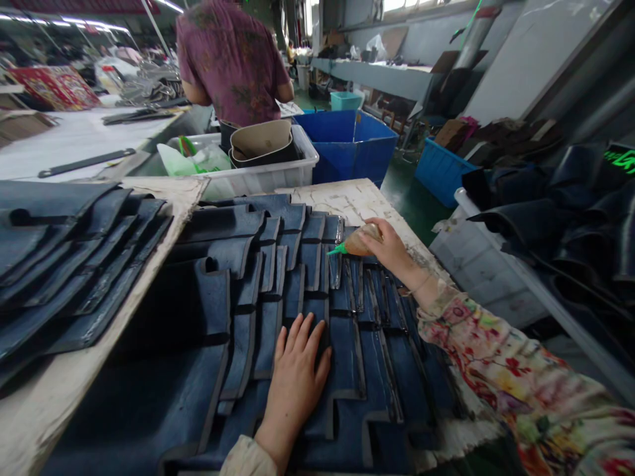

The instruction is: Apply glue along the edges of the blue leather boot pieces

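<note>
My right hand point(389, 246) is wrapped round a glue bottle point(361, 242) holding amber liquid, its green nozzle pointing left and down at the edge of a dark blue piece. Beneath both hands, many overlapping dark blue sheets point(285, 301) with grey edges lie fanned out in steps. Shiny wet-looking lines run along the edges of the sheets on the right side. My left hand point(300, 367) rests flat on the sheets near the middle, fingers stretched out and holding nothing. The bottle's base is hidden in my right palm.
Another stack of blue sheets point(59, 258) lies on a board at left. Behind the worktable point(347, 193) stand a white crate point(290, 173) and a blue bin point(354, 142). A person in a purple shirt point(231, 63) faces away beyond. At right, a white crate point(476, 264) holds dark pieces.
</note>
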`<state>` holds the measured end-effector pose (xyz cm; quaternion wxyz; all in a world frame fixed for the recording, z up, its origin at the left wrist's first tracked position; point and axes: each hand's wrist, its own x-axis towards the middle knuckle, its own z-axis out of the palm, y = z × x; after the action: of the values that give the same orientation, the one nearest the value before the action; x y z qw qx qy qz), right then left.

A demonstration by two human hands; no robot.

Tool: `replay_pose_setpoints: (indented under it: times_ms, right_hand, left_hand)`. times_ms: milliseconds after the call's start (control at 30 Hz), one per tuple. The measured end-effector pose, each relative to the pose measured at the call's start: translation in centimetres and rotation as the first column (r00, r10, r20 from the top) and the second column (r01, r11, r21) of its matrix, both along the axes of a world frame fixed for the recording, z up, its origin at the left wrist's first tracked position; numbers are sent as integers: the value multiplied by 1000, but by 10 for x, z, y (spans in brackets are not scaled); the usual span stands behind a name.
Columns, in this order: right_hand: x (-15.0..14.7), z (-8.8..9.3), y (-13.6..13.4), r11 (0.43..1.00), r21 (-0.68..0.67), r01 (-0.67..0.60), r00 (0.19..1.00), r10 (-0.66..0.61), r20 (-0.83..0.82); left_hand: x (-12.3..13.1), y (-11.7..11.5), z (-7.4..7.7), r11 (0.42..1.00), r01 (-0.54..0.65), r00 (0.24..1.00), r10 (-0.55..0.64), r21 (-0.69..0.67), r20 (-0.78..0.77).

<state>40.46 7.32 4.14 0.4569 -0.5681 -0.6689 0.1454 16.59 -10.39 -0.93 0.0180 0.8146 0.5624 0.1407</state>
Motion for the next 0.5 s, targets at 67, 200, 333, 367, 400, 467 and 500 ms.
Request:
replay_pose_setpoints:
  times_ms: [67, 200, 333, 367, 400, 467, 500]
  right_hand:
    - [-3, -1, 9, 1000, 25, 16, 1000, -17, 12]
    - [-7, -5, 20, 997, 71, 33, 999, -36, 39]
    - [-7, -5, 22, 996, 81, 27, 997, -33, 74]
    - [-7, -5, 20, 997, 72, 19, 996, -25, 83]
    - [-7, -5, 18, 998, 61, 10, 996, -16, 91]
    - [-7, -5, 10, 999, 34, -14, 994, 11, 107]
    - [-7, -5, 5, 999, 19, -31, 993, 28, 117]
  left_hand:
    - [0, 0, 0, 1000, 4, 1000, -4, -6, -1]
    - [0, 0, 0, 1000, 2, 1000, -2, -15, 6]
    - [0, 0, 0, 1000, 3, 1000, -3, -16, 13]
    - [0, 0, 0, 1000, 4, 1000, -4, -16, 13]
    - [0, 0, 0, 1000, 3, 1000, -3, -17, 14]
    - [0, -1, 1, 1000, 4, 1000, -4, -19, 18]
    - [0, -1, 1, 1000, 3, 1000, -2, -22, 20]
